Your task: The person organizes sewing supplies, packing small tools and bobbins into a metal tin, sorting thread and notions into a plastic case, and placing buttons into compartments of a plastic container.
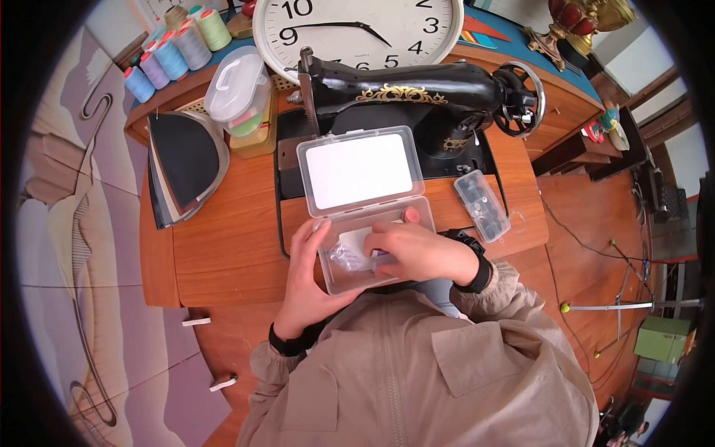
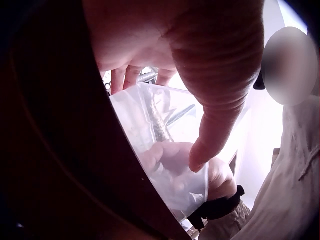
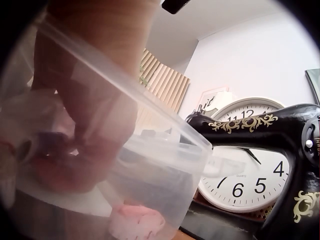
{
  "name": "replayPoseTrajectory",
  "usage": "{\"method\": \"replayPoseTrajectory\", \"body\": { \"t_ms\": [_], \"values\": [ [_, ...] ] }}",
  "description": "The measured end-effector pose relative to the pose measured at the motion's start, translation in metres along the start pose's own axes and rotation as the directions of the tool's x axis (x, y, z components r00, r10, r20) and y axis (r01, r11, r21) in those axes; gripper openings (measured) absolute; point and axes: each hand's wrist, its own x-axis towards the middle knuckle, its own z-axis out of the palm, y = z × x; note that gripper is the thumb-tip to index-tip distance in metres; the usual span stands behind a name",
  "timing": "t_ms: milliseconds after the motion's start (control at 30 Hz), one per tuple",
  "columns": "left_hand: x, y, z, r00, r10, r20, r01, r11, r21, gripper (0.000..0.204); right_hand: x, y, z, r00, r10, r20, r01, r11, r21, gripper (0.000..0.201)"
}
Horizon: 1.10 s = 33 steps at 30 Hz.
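A clear plastic box (image 1: 344, 283) lies with its lid (image 1: 304, 165) tipped back, a white sheet against the lid. My left hand (image 1: 304, 287) grips the box's left side, thumb at the near wall; the left wrist view shows that hand (image 2: 210, 75) over the translucent wall (image 2: 187, 197). Inside the box, my right hand (image 1: 421, 255) pinches a small purple item, partly hidden by the fingers. In the right wrist view this hand (image 3: 95, 110) is seen through the wall. A crinkled clear bag (image 1: 346, 255) lies left of its fingers, and a pink item (image 1: 410, 215) sits in the far right corner.
Behind the box stands a black sewing machine (image 1: 406, 86), with a large clock (image 1: 335, 45) beyond. A small compartment case (image 1: 482, 205) lies right. At left are dark fabric pieces (image 1: 186, 160), a lidded tub (image 1: 237, 89) and thread spools (image 1: 171, 59).
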Motion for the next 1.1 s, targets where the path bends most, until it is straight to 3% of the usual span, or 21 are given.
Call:
{"method": "replayPoseTrajectory", "body": {
  "t_ms": [100,133,167,200,233,300,367,400,433,500,533,567,633,700,767,900,967,1033,1100],
  "values": [
    [-0.001,-0.001,-0.004,1.000,-0.013,0.006,0.013,1.000,0.008,0.105,-0.008,-0.007,-0.003,0.995,-0.033,-0.095,0.033,0.999,-0.004,0.035],
    [-0.002,-0.003,-0.007,0.999,-0.031,0.011,0.031,0.999,0.008,0.107,-0.012,-0.009,-0.006,0.958,-0.044,-0.283,0.093,0.982,0.164,0.029],
    [-0.004,-0.006,-0.011,0.999,-0.034,0.008,0.034,0.999,0.007,0.107,-0.015,-0.011,-0.010,0.888,-0.020,-0.459,0.182,0.932,0.312,0.022],
    [-0.006,-0.010,-0.015,0.999,-0.039,-0.011,0.040,0.999,0.015,0.108,-0.017,-0.009,-0.014,0.782,-0.069,-0.619,0.314,0.902,0.297,0.014],
    [-0.009,-0.013,-0.020,0.998,-0.045,-0.031,0.046,0.999,0.023,0.108,-0.022,-0.009,-0.022,0.690,-0.049,-0.722,0.323,0.914,0.247,0.014],
    [-0.013,-0.013,-0.029,0.996,-0.083,-0.038,0.084,0.996,0.024,0.109,-0.028,0.006,-0.028,0.553,0.070,-0.830,0.235,0.943,0.237,0.013],
    [-0.017,-0.012,-0.033,0.991,-0.108,-0.081,0.107,0.994,-0.009,0.104,-0.030,0.020,-0.027,0.525,0.221,-0.822,0.050,0.956,0.289,0.012],
    [-0.019,-0.013,-0.034,0.990,-0.113,-0.083,0.111,0.994,-0.021,0.105,-0.030,0.027,-0.025,0.536,0.213,-0.817,-0.035,0.973,0.230,0.012],
    [-0.020,-0.013,-0.035,0.990,-0.114,-0.087,0.113,0.993,-0.021,0.105,-0.030,0.035,-0.021,0.540,0.209,-0.815,-0.033,0.973,0.228,0.012],
    [-0.022,-0.013,-0.036,0.990,-0.113,-0.085,0.114,0.993,0.006,0.105,-0.030,0.046,-0.008,0.649,0.266,-0.713,-0.188,0.964,0.189,0.014],
    [-0.022,-0.013,-0.036,0.989,-0.115,-0.088,0.116,0.993,0.007,0.105,-0.026,0.041,-0.005,0.654,0.305,-0.693,-0.244,0.951,0.189,0.018],
    [-0.021,-0.013,-0.036,0.991,-0.098,-0.090,0.101,0.995,0.027,0.104,-0.023,0.036,-0.003,0.655,0.304,-0.692,-0.243,0.952,0.188,0.018],
    [-0.020,-0.012,-0.035,0.992,-0.081,-0.094,0.085,0.995,0.048,0.104,-0.017,0.017,-0.008,0.540,-0.056,-0.840,-0.189,0.964,-0.186,0.023],
    [-0.020,-0.010,-0.034,0.993,-0.069,-0.091,0.075,0.995,0.068,0.103,-0.015,-0.002,-0.009,0.615,-0.142,-0.776,-0.019,0.981,-0.194,0.027],
    [-0.021,-0.013,-0.032,0.994,-0.059,-0.095,0.066,0.994,0.082,0.105,-0.008,-0.016,0.000,0.725,-0.178,-0.665,0.080,0.981,-0.176,0.025],
    [-0.023,-0.012,-0.029,0.993,-0.053,-0.107,0.063,0.994,0.090,0.105,0.017,-0.028,0.016,0.778,-0.185,-0.601,-0.036,0.941,-0.336,0.026],
    [-0.023,-0.013,-0.028,0.993,-0.046,-0.109,0.057,0.994,0.097,0.104,0.025,-0.029,0.020,0.841,-0.157,-0.518,-0.167,0.835,-0.524,0.027],
    [-0.023,-0.013,-0.028,0.993,-0.038,-0.109,0.050,0.994,0.101,0.104,0.027,-0.029,0.015,0.877,-0.149,-0.456,-0.155,0.812,-0.562,0.024],
    [-0.023,-0.012,-0.028,0.993,-0.039,-0.113,0.052,0.992,0.116,0.103,0.030,-0.023,0.013,0.905,-0.148,-0.398,-0.074,0.868,-0.491,0.022]
  ]
}}
